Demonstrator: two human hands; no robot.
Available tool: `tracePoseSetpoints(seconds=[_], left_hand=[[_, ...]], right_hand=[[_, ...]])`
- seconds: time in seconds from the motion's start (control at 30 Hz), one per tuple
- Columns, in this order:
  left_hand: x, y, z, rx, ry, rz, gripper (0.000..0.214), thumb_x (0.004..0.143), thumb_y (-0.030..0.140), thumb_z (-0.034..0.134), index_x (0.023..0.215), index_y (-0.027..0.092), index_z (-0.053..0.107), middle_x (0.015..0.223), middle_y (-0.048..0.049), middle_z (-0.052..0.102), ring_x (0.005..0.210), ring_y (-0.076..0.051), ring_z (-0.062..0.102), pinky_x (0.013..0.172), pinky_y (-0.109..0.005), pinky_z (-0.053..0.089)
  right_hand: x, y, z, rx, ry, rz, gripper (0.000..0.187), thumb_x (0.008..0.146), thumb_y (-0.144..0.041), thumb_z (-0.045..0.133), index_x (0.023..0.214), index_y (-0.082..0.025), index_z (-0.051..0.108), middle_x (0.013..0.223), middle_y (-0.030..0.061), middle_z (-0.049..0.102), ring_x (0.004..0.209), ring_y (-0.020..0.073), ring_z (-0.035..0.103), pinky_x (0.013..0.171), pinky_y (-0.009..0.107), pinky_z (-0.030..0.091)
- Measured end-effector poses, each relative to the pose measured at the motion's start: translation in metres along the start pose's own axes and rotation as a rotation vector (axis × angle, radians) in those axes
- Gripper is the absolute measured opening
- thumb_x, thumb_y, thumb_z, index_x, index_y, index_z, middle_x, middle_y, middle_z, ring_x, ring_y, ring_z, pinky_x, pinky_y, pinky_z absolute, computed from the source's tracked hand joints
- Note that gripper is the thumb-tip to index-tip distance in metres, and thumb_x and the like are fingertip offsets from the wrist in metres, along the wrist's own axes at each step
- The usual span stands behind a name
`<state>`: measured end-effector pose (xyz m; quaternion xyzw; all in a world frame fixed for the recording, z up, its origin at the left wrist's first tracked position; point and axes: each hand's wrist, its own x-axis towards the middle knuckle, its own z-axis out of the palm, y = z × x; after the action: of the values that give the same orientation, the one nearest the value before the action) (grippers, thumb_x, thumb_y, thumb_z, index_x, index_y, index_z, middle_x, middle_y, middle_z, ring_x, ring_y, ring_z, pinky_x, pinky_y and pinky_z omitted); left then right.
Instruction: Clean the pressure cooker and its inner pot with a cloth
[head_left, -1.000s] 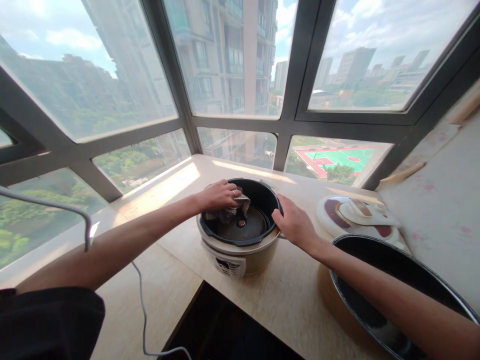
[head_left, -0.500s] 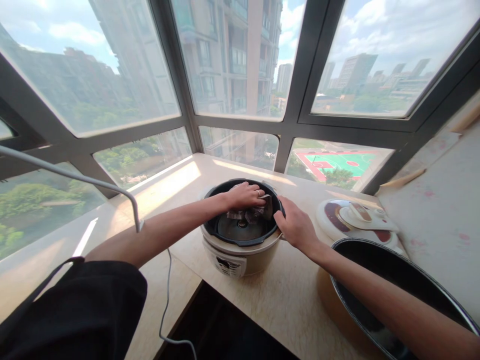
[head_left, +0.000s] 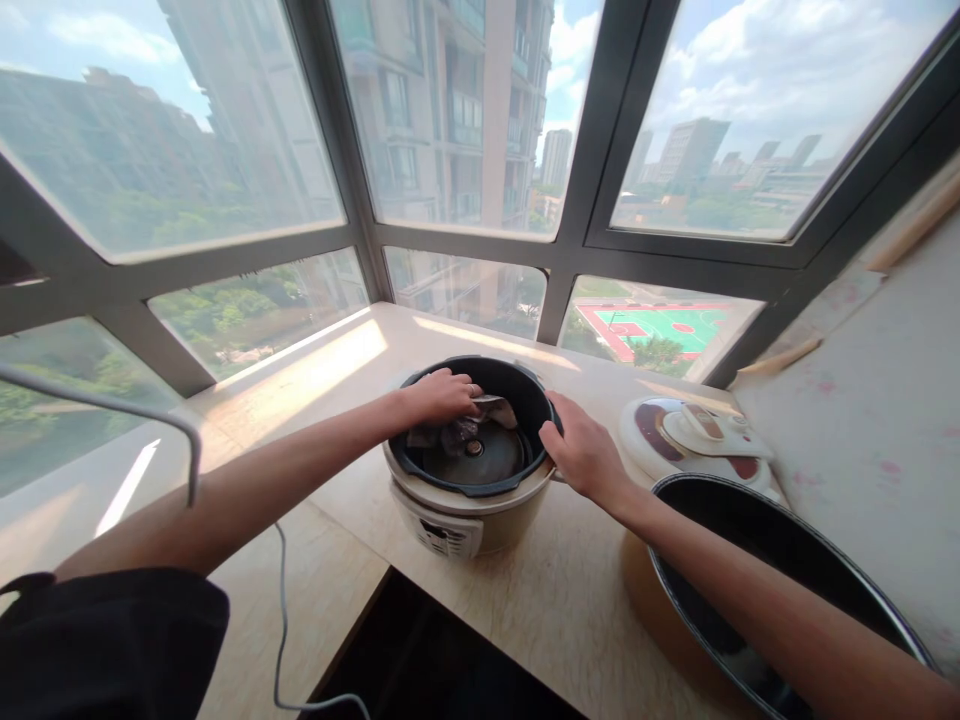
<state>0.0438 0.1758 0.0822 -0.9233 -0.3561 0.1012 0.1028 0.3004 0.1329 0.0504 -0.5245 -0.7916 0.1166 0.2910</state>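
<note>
A beige electric cooker (head_left: 465, 515) with a black inner rim stands open on the pale stone counter (head_left: 570, 590). Inside it my left hand (head_left: 442, 393) presses a crumpled grey cloth (head_left: 469, 425) against the back left wall, fingers closed over the cloth. A round heating plate (head_left: 480, 462) shows at the bottom. My right hand (head_left: 583, 450) grips the cooker's right rim, fingers curled over the edge.
The cooker's white and brown lid (head_left: 694, 438) lies on the counter to the right. A large black inner pot (head_left: 765, 580) stands at the near right. A grey cable (head_left: 281, 610) hangs at the left. Windows (head_left: 465, 120) wrap round the counter's far side.
My left hand has slid the cloth from the back right of the cooker's inside toward the back left. My right hand has stayed on the rim.
</note>
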Motion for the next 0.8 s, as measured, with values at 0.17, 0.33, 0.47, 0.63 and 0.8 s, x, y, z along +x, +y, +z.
tracePoseSetpoints(seconds=[0.17,0.33,0.47,0.63,0.8], left_hand=[[-0.033,-0.003,-0.020,-0.129,-0.004,-0.059,0.058,0.081,0.004,0.056,0.127,0.037,0.069,0.140,0.0001,0.063,0.118,-0.023,0.060,0.085,-0.029,0.048],[-0.032,0.011,-0.034,-0.138,-0.114,-0.169,0.050,0.079,0.007,0.058,0.123,0.027,0.069,0.127,-0.0091,0.067,0.111,-0.028,0.066,0.085,-0.033,0.053],[-0.010,0.022,-0.026,-0.082,-0.241,-0.291,0.044,0.084,0.013,0.057,0.127,0.018,0.065,0.119,-0.0182,0.067,0.097,-0.033,0.072,0.076,-0.038,0.056],[0.006,0.029,-0.011,-0.118,-0.328,-0.356,0.040,0.082,0.022,0.064,0.121,0.017,0.069,0.116,-0.0218,0.071,0.104,-0.038,0.071,0.085,-0.044,0.055],[0.010,0.027,-0.009,-0.352,-0.468,-0.547,0.048,0.073,0.034,0.067,0.115,0.012,0.074,0.113,-0.0256,0.073,0.104,-0.041,0.071,0.082,-0.043,0.057]], right_hand=[[0.001,0.004,0.003,0.018,0.023,-0.024,0.054,0.089,-0.029,0.040,0.136,-0.010,0.057,0.139,0.0169,0.063,0.126,0.0315,0.061,0.107,0.047,0.049],[0.002,0.004,0.003,0.020,0.030,-0.038,0.053,0.088,-0.028,0.040,0.135,-0.011,0.059,0.137,0.0162,0.064,0.125,0.0316,0.062,0.106,0.048,0.050],[0.002,0.002,0.001,0.015,0.014,-0.036,0.055,0.088,-0.029,0.039,0.135,-0.008,0.059,0.137,0.0174,0.064,0.124,0.0333,0.062,0.105,0.049,0.051],[0.001,0.001,0.000,0.015,0.026,-0.039,0.054,0.088,-0.029,0.039,0.134,-0.008,0.059,0.134,0.0179,0.066,0.121,0.0341,0.064,0.103,0.051,0.052],[0.001,0.004,0.002,0.028,0.053,-0.052,0.052,0.088,-0.028,0.041,0.133,-0.011,0.060,0.134,0.0169,0.066,0.122,0.0335,0.064,0.103,0.052,0.052]])
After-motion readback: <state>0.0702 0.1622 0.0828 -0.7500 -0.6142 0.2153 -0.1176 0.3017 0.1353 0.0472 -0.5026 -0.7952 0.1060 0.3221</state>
